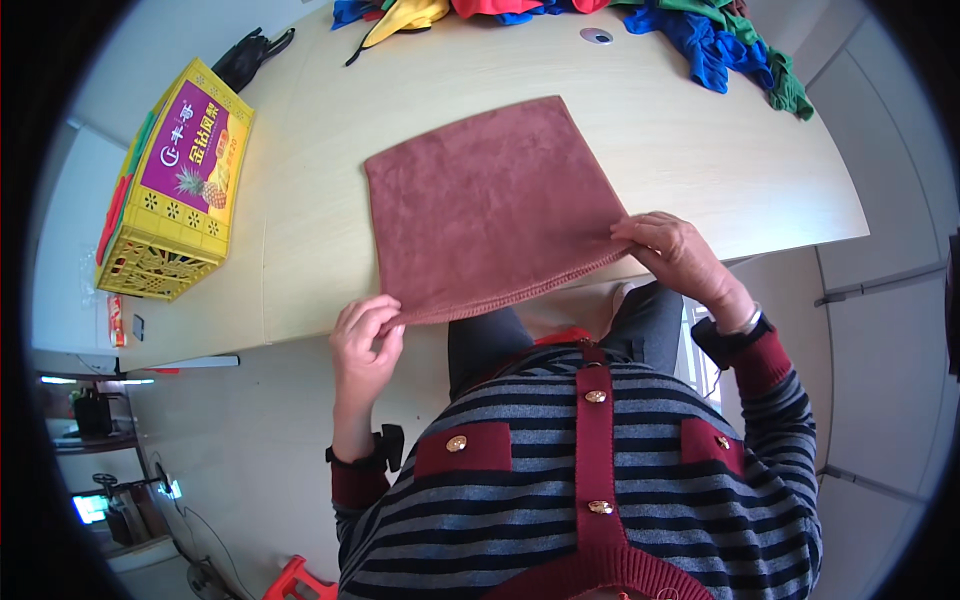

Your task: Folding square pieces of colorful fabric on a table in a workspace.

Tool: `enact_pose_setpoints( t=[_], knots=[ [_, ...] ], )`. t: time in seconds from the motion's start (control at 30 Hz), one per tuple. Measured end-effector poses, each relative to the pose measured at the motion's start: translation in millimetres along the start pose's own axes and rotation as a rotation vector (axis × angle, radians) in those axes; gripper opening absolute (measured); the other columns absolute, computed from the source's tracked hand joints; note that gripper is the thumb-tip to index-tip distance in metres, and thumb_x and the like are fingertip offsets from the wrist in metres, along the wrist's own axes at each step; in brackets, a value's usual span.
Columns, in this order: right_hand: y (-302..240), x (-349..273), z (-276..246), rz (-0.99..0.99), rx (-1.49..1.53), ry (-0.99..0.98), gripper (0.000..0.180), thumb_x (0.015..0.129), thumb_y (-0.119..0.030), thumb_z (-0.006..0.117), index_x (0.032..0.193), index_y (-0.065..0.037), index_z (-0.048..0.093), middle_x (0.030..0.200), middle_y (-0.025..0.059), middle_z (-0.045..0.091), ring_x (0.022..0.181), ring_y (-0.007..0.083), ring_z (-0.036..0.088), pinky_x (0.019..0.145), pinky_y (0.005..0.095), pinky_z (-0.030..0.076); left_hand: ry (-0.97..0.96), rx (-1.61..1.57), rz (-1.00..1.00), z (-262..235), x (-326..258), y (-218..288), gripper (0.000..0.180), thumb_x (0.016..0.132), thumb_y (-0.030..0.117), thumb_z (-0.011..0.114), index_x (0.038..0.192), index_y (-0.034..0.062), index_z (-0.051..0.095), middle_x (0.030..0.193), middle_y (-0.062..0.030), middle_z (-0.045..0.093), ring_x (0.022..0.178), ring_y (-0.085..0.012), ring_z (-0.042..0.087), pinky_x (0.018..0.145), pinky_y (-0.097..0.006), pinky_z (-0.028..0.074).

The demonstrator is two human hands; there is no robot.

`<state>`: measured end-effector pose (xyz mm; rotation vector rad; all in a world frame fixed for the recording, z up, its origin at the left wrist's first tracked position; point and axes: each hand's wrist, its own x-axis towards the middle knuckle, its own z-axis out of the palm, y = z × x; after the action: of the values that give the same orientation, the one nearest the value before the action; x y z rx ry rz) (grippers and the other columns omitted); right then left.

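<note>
A reddish-brown cloth [490, 205], folded into a near square with a stitched edge, is spread on the light wooden table [310, 230]. Its near edge hangs slightly past the table's front. At the near left corner, my left hand [366, 345] pinches the cloth between thumb and fingers. My right hand [680, 255] grips the near right corner the same way, with the thumb underneath. Between my hands the near edge runs taut, and its layers show stacked along the hem.
A yellow plastic crate [165, 245] with a purple pineapple label stands at the left. Behind it lies a black bag-like item [245, 60]. Blue cloths [700, 50], green ones [790, 90] and a yellow one [405, 20] are heaped along the far edge. A red stool [298, 580] is on the floor.
</note>
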<state>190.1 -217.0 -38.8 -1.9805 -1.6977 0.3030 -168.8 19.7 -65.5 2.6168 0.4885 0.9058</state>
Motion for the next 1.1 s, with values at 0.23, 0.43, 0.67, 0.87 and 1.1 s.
enact_pose_setpoints(
  t=[0.23, 0.43, 0.67, 0.87, 1.1],
  knots=[
    [3.1, 81.7, -61.6, 0.150, 0.362, -0.350, 0.018, 0.095, -0.010, 0.063, 0.108, 0.000, 0.071, 0.097, 0.0085, 0.073, 0.090, 0.0171, 0.069, 0.085, 0.0316, 0.056, -0.046, -0.403, -0.462, -29.8, 56.8, -40.9, 0.012, 0.089, 0.002, 0.067, 0.100, -0.0020, 0.066, 0.092, -0.0006, 0.066, 0.083, -0.0060, 0.058, 0.075, -0.022, 0.047],
    [67.6, 195.2, -25.3, 0.422, 0.404, -0.190, 0.023, 0.092, -0.021, 0.067, 0.102, -0.001, 0.071, 0.087, 0.0021, 0.068, 0.077, 0.0108, 0.061, 0.071, 0.0280, 0.052, 0.028, -0.600, -0.603, 43.7, 135.9, -154.4, 0.017, 0.094, 0.012, 0.068, 0.103, -0.0026, 0.066, 0.091, 0.0000, 0.067, 0.083, -0.0058, 0.059, 0.075, -0.022, 0.048],
    [126.7, 212.6, 46.9, 0.495, 0.450, 0.112, 0.024, 0.091, -0.023, 0.067, 0.101, -0.002, 0.071, 0.084, 0.0025, 0.069, 0.076, 0.0116, 0.062, 0.069, 0.0285, 0.051, 0.003, -0.595, -0.769, 82.8, 144.5, -186.7, 0.015, 0.092, 0.013, 0.069, 0.090, -0.0019, 0.066, 0.079, 0.0016, 0.062, 0.073, -0.0055, 0.053, 0.067, -0.025, 0.045],
    [123.1, 223.5, 43.6, 0.437, 0.304, 0.193, 0.038, 0.088, -0.034, 0.068, 0.109, -0.003, 0.072, 0.090, 0.0123, 0.073, 0.084, 0.0211, 0.069, 0.076, 0.0326, 0.054, 0.088, -0.558, -0.706, 86.3, 139.4, -201.2, 0.016, 0.092, 0.013, 0.069, 0.089, -0.0017, 0.064, 0.081, 0.0002, 0.063, 0.075, -0.0064, 0.054, 0.070, -0.025, 0.046],
    [84.1, 182.0, 16.4, 0.679, 0.578, 0.092, 0.055, 0.091, -0.037, 0.067, 0.129, 0.002, 0.061, 0.104, 0.0142, 0.071, 0.088, 0.0214, 0.067, 0.078, 0.0327, 0.054, 0.119, -0.481, -0.762, 70.3, 124.7, -156.1, 0.029, 0.093, 0.016, 0.070, 0.113, -0.0027, 0.061, 0.085, -0.0021, 0.065, 0.077, -0.0078, 0.056, 0.071, -0.025, 0.047]
  ],
)
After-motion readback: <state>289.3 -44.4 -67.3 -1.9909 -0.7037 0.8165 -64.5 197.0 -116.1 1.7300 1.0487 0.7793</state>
